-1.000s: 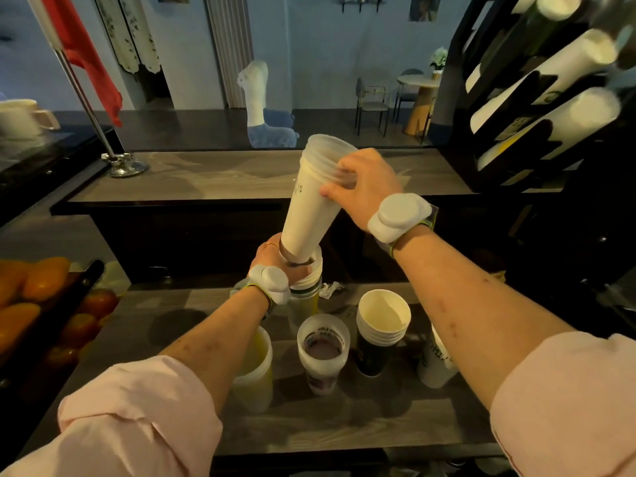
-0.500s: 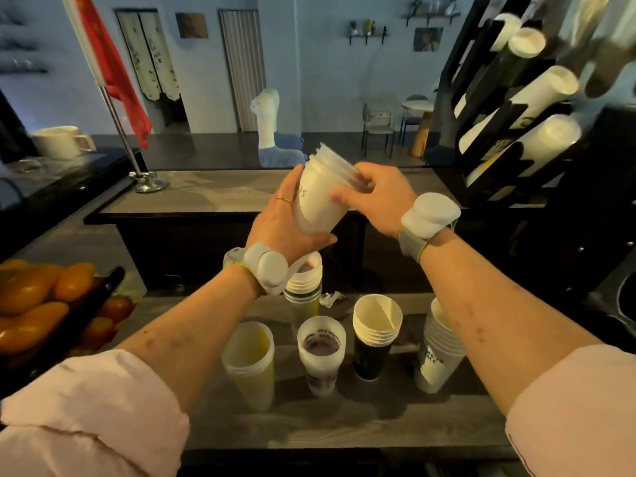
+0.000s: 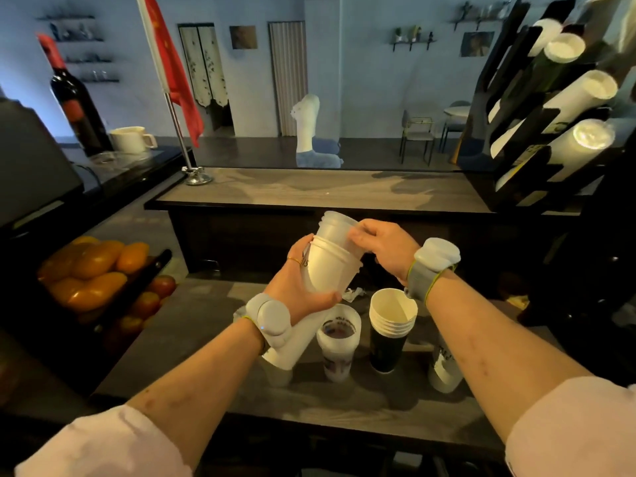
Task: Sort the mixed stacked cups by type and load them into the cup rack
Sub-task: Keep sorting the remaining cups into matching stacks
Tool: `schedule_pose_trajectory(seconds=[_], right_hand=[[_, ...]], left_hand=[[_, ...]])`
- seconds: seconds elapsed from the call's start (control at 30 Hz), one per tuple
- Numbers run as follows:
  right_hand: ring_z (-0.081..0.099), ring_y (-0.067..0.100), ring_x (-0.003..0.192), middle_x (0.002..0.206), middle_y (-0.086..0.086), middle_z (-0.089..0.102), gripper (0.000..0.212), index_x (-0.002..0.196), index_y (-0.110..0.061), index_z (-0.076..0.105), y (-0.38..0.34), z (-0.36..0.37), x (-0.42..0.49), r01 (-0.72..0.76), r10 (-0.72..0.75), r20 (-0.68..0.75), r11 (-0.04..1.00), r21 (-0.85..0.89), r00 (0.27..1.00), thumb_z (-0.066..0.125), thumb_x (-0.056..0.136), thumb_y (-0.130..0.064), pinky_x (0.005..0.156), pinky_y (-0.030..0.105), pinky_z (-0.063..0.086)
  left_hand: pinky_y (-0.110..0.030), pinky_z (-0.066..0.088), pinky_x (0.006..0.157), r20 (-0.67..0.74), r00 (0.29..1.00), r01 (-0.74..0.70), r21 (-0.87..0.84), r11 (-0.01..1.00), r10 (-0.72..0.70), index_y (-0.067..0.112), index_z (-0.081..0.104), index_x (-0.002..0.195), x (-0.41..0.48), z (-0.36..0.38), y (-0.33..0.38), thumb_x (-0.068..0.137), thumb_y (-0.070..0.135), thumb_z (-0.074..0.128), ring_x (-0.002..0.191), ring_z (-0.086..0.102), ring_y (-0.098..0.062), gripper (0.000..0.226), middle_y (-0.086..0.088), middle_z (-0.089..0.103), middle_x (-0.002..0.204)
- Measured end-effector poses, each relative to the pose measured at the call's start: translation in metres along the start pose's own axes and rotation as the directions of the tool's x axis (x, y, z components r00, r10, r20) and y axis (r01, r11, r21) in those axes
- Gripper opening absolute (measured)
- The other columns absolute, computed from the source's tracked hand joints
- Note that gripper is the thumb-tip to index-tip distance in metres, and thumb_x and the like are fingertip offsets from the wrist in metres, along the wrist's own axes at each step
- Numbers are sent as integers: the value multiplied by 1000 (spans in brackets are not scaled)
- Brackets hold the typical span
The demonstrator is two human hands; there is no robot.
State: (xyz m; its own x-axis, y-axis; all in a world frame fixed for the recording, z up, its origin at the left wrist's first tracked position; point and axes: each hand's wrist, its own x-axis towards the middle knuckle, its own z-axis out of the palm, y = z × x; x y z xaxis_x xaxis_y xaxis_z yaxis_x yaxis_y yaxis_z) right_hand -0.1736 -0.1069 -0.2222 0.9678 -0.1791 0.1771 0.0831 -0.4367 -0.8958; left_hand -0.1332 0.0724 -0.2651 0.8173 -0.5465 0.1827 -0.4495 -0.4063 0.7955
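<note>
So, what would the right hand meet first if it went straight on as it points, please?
The right hand points left and pinches the clear cups; going on, it would likely meet the left hand holding the white cup stack.

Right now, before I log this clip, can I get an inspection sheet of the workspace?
Surface: dark wooden counter, raised bar top behind.
Job's things: white cup stack held mid-air, frosted cups nested in its top; printed clear cups and black paper cups standing on the counter; cup rack at right, loaded.
Clutter: crumpled scrap behind the cups.
Hands: left hand grips the white cup stack; right hand fingers pinch the frosted cups.
Cables: nothing seen.
Surroundings: fruit tray, flag, wine bottle at left.
</note>
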Motion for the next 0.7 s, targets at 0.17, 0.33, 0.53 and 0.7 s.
schedule_pose_trajectory(seconds=[0.17, 0.33, 0.53, 0.7], right_hand=[[51, 17, 79, 85, 11, 61, 28, 91, -1, 62, -3, -12, 5, 68, -63, -295, 998, 10, 953, 52, 95, -28, 74, 32, 42], [38, 12, 58, 66, 0, 46, 32, 71, -12, 47, -10, -34, 7, 98, -188, -466, 973, -210, 865, 49, 96, -32, 50, 17, 31], [53, 22, 70, 78, 4, 59, 33, 82, -13, 57, 13, -19, -4, 16, -181, -290, 871, -491, 940, 48, 93, -43, 58, 31, 40], [63, 23, 87, 94, 1, 66, 23, 94, -26, 61, 36, 21, -17, 79, -155, -46, 715, -695, 987, 43, 94, -41, 79, 40, 52]], left_hand=[[-20, 44, 78, -32, 999, 28, -18, 999, -29, 31, 14, 144, -8, -16, -3, 68, 23, 81, 103, 55, -15, 102, 0, 49, 123], [-23, 42, 76, -133, 988, 90, 58, 994, -82, 28, 12, 145, -4, -38, -7, 69, 22, 80, 98, 51, -15, 103, 4, 44, 116], [-28, 42, 81, -211, 965, 165, 26, 986, -156, 23, 9, 147, -3, -44, -13, 72, 21, 79, 101, 47, -15, 103, 4, 40, 116], [-9, 36, 62, -240, 965, 101, -27, 995, -104, 24, 11, 146, 0, -37, -8, 72, 20, 79, 87, 48, -4, 100, 8, 41, 114]])
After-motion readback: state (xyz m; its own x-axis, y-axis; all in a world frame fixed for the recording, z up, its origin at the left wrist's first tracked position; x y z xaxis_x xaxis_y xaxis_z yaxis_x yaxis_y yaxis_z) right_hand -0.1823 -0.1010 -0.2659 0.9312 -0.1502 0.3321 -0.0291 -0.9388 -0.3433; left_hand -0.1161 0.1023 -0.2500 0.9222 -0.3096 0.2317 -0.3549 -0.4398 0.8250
